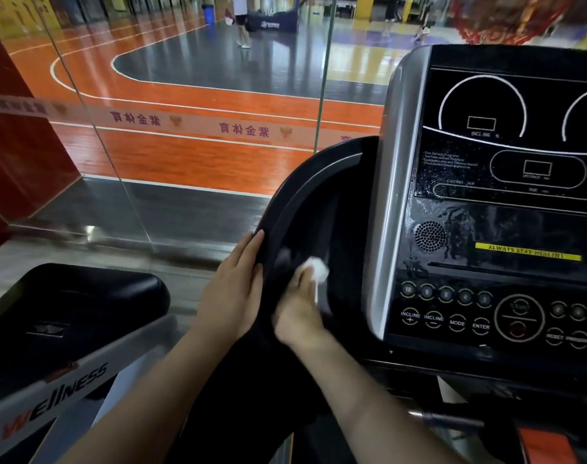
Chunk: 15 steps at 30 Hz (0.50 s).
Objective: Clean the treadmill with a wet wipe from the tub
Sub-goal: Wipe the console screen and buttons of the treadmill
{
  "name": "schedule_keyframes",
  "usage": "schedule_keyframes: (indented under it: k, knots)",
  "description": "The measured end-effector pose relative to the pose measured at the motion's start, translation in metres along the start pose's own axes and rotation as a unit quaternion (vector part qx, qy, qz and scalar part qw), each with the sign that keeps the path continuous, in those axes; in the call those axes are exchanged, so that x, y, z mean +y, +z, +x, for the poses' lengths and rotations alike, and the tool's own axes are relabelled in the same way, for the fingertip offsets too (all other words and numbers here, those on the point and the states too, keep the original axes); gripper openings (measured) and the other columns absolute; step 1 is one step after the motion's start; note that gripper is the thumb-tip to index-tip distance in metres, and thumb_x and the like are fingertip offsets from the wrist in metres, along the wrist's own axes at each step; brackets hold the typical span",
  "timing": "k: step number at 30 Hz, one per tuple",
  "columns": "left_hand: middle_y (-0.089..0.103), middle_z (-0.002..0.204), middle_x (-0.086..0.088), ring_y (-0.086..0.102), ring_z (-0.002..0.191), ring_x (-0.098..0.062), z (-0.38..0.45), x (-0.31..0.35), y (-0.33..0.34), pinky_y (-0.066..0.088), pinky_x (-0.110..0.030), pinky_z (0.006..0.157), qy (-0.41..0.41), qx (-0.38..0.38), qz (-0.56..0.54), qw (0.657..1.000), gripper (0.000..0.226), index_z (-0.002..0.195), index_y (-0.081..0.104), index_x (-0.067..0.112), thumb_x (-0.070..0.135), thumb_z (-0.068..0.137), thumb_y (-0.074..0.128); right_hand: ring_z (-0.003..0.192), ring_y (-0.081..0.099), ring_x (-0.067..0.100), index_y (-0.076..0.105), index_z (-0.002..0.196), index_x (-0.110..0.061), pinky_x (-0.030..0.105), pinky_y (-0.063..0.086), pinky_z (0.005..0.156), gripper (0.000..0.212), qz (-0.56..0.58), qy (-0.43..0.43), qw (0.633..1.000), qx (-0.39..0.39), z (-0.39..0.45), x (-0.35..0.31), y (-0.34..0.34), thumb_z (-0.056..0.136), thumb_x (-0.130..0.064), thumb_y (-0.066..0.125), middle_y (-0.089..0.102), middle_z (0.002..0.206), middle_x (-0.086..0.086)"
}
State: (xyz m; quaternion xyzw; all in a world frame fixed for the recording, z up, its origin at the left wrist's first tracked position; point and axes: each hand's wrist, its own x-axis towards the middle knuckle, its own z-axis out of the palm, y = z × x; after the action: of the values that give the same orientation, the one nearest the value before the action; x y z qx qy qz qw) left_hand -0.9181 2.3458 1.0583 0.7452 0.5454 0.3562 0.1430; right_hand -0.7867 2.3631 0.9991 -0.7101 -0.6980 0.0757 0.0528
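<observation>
Glass panels (191, 135) wall off this gym corner, with a pale banner strip (198, 123) of red characters running across them. Beyond lies a glossy indoor court (191, 78) in orange and dark grey with white lines, where a person (241, 20) stands far off near a blue bin (208, 13). A red pillar (14, 135) rises at far left.

At right, the treadmill console (506, 202) shows 2 round dial outlines, a speaker grille, a yellow label and rows of buttons marked INCLINE, MODE and ENTER. Wet streaks and droplets glisten on its lower display.

Left of the console curves a black handlebar (295, 202). The left hand (233, 291) rests on the bar's outer edge, fingers straight and together. The right hand (300, 311) is blurred, its fingers bunched around a white wipe (318, 269) pressed against the bar's inner face.

At lower left sits another machine (67, 329), black-topped with a grey frame lettered in red and black. No tub is in view.
</observation>
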Motion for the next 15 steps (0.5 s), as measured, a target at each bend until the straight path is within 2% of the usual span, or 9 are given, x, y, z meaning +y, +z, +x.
schedule_keyframes:
  k: [1, 3, 5, 6, 8, 10, 13, 14, 15]
  knots:
    - [0.03, 0.16, 0.009, 0.039, 0.141, -0.017, 0.0, 0.0, 0.001, 0.043, -0.041, 0.107, -0.006, 0.001, 0.001, 1.0, 0.055, 0.154, 0.027, 0.033, 0.032, 0.1, 0.035, 0.14, 0.022, 0.052, 0.017, 0.153, 0.004, 0.051, 0.023, 0.114, 0.062, -0.03, -0.049, 0.994, -0.091, -0.026, 0.003, 0.006, 0.098, -0.017, 0.037, 0.021, 0.154, 0.033]
    - [0.029, 0.161, 0.009, 0.038, 0.143, -0.017, 0.0, 0.0, 0.002, 0.042, -0.04, 0.108, -0.008, 0.002, 0.007, 1.0, 0.055, 0.155, 0.026, 0.033, 0.029, 0.101, 0.038, 0.14, 0.032, 0.036, 0.017, 0.154, -0.001, 0.036, 0.033, 0.109, 0.058, -0.102, -0.138, 0.969, -0.18, -0.034, 0.025, -0.011, 0.101, -0.014, 0.038, 0.025, 0.156, 0.02]
    - [0.028, 0.161, 0.01, 0.036, 0.144, -0.015, 0.0, 0.001, 0.001, 0.041, -0.039, 0.108, -0.003, -0.001, 0.005, 1.0, 0.055, 0.155, 0.026, 0.033, 0.033, 0.1, 0.035, 0.15, 0.014, 0.028, 0.007, 0.156, -0.002, 0.031, 0.019, 0.119, 0.064, -0.065, -0.119, 0.976, -0.172, -0.037, 0.033, -0.024, 0.101, -0.013, 0.038, 0.005, 0.163, 0.016]
    - [0.028, 0.161, 0.01, 0.035, 0.144, -0.014, 0.0, 0.0, 0.001, 0.04, -0.039, 0.108, -0.005, -0.003, 0.0, 1.0, 0.056, 0.155, 0.026, 0.033, 0.034, 0.099, 0.033, 0.151, 0.0, 0.029, 0.002, 0.156, -0.001, 0.032, 0.009, 0.122, 0.067, -0.038, -0.102, 0.986, -0.127, -0.024, 0.037, -0.026, 0.099, -0.011, 0.037, -0.006, 0.163, 0.017]
    - [0.028, 0.161, 0.011, 0.035, 0.144, -0.014, 0.0, 0.0, 0.001, 0.041, -0.04, 0.107, -0.009, -0.007, -0.007, 1.0, 0.056, 0.155, 0.026, 0.034, 0.034, 0.099, 0.033, 0.149, -0.012, 0.037, -0.006, 0.153, 0.005, 0.039, 0.005, 0.123, 0.07, -0.081, -0.034, 0.996, -0.022, 0.009, 0.036, -0.047, 0.097, -0.007, 0.035, -0.016, 0.16, 0.024]
    - [0.028, 0.161, 0.01, 0.036, 0.143, -0.015, -0.001, -0.001, 0.001, 0.042, -0.04, 0.106, 0.003, -0.007, -0.003, 1.0, 0.058, 0.155, 0.026, 0.033, 0.038, 0.097, 0.031, 0.146, -0.007, 0.05, -0.006, 0.148, 0.015, 0.05, 0.016, 0.12, 0.065, -0.094, 0.067, 0.993, 0.024, 0.05, 0.029, -0.082, 0.098, -0.006, 0.031, -0.012, 0.155, 0.037]
    - [0.029, 0.16, 0.011, 0.036, 0.143, -0.015, -0.001, -0.002, 0.0, 0.042, -0.041, 0.107, 0.001, -0.011, -0.008, 1.0, 0.059, 0.155, 0.026, 0.033, 0.038, 0.096, 0.03, 0.134, 0.007, 0.069, 0.016, 0.144, 0.02, 0.074, 0.019, 0.107, 0.06, -0.185, 0.148, 0.969, -0.067, 0.077, 0.041, -0.116, 0.096, -0.006, 0.042, 0.011, 0.146, 0.049]
    - [0.029, 0.16, 0.011, 0.036, 0.143, -0.015, -0.001, -0.002, 0.0, 0.041, -0.042, 0.107, -0.002, -0.012, -0.011, 1.0, 0.06, 0.155, 0.026, 0.033, 0.039, 0.095, 0.029, 0.131, 0.013, 0.071, 0.03, 0.141, 0.015, 0.08, 0.019, 0.102, 0.056, -0.222, 0.166, 0.956, -0.099, 0.074, 0.039, -0.119, 0.095, -0.008, 0.051, 0.022, 0.146, 0.046]
    - [0.029, 0.16, 0.012, 0.035, 0.143, -0.015, -0.002, -0.001, -0.001, 0.041, -0.043, 0.108, -0.005, -0.013, -0.014, 1.0, 0.06, 0.154, 0.026, 0.034, 0.041, 0.095, 0.028, 0.131, 0.02, 0.068, 0.042, 0.138, 0.007, 0.081, 0.018, 0.1, 0.051, -0.288, 0.134, 0.938, -0.135, 0.063, 0.037, -0.115, 0.093, -0.011, 0.058, 0.034, 0.145, 0.037]
